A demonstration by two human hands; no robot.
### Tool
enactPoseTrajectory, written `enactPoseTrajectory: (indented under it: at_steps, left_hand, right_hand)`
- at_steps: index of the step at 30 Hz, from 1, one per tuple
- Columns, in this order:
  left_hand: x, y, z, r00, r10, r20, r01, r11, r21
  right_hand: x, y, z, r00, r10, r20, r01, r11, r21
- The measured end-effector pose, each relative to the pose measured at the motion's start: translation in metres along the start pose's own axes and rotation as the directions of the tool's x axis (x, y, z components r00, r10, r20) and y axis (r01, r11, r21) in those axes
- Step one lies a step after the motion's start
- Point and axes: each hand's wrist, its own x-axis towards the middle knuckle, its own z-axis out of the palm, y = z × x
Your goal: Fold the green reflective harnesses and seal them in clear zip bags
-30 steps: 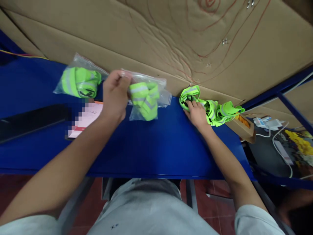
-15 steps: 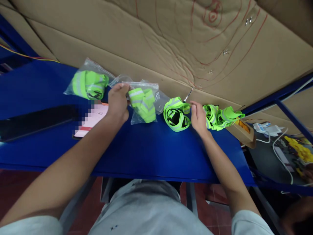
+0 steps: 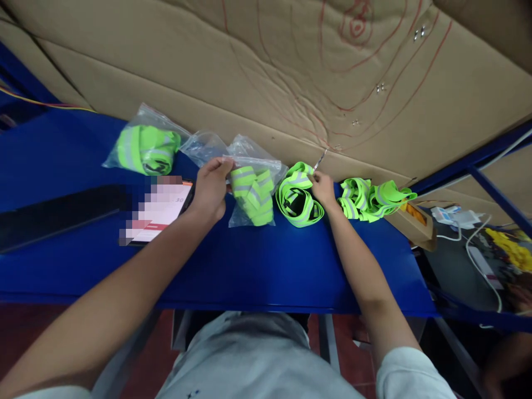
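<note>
My left hand (image 3: 211, 188) pinches the top edge of a clear zip bag (image 3: 253, 163), which hangs with a folded neon-green reflective strap (image 3: 252, 194) inside. My right hand (image 3: 324, 190) is closed at the upper right edge of a loosely rolled green reflective belt (image 3: 300, 200) with silver stripes and black inside, gripping its band. To the right of that hand lie more loose green reflective belts (image 3: 374, 199). At the far left sits a filled clear bag (image 3: 143, 148) holding another rolled green belt.
Empty clear bags (image 3: 203, 145) lie behind my left hand. A phone (image 3: 166, 205) with a lit screen and a long black object (image 3: 62, 213) are on the blue table (image 3: 257, 277). A cardboard box (image 3: 415, 227) stands at the right, before a cardboard wall (image 3: 166, 66).
My left hand and the bag in it have shifted slightly right and closer to me. My right hand has moved left, against the rolled belt. More of the phone shows.
</note>
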Motion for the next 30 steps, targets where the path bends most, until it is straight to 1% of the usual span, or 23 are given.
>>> enactPoseTrajectory:
  at_steps: [2, 3, 7, 9, 14, 23, 26, 30]
  left_hand:
    - [-0.002, 0.0, 0.001, 1.0, -0.009, 0.014, 0.009, 1.0, 0.001]
    - [-0.003, 0.0, 0.001, 1.0, -0.013, 0.025, 0.013, 1.0, 0.005]
    - [-0.006, -0.001, 0.001, 0.999, -0.015, 0.044, 0.014, 1.0, 0.022]
    - [-0.007, -0.001, 0.002, 0.999, -0.008, 0.047, 0.007, 0.999, 0.035]
    - [-0.008, -0.004, 0.003, 0.998, 0.001, 0.063, -0.004, 0.998, 0.057]
    - [-0.009, -0.008, 0.003, 0.997, -0.01, 0.078, 0.003, 0.997, 0.082]
    - [-0.008, -0.009, 0.002, 0.995, -0.008, 0.098, -0.002, 0.995, 0.097]
    - [-0.008, -0.011, 0.002, 0.995, 0.001, 0.099, -0.013, 0.993, 0.114]
  right_hand:
    - [0.0, 0.0, -0.001, 0.998, -0.015, -0.06, 0.019, 0.998, 0.055]
    - [0.0, -0.001, 0.0, 0.997, -0.03, -0.067, 0.035, 0.996, 0.08]
    - [0.007, -0.008, 0.006, 0.992, -0.124, 0.009, 0.121, 0.981, 0.153]
    - [0.013, -0.013, 0.01, 0.988, -0.15, 0.029, 0.143, 0.976, 0.165]
    - [0.029, -0.022, 0.017, 0.993, -0.119, 0.017, 0.114, 0.976, 0.184]
    - [0.037, -0.017, 0.024, 0.997, -0.05, -0.054, 0.062, 0.962, 0.265]
    - [0.04, -0.02, 0.028, 0.996, -0.065, -0.054, 0.078, 0.954, 0.29]
    - [0.043, -0.025, 0.032, 0.994, -0.101, -0.041, 0.109, 0.947, 0.303]
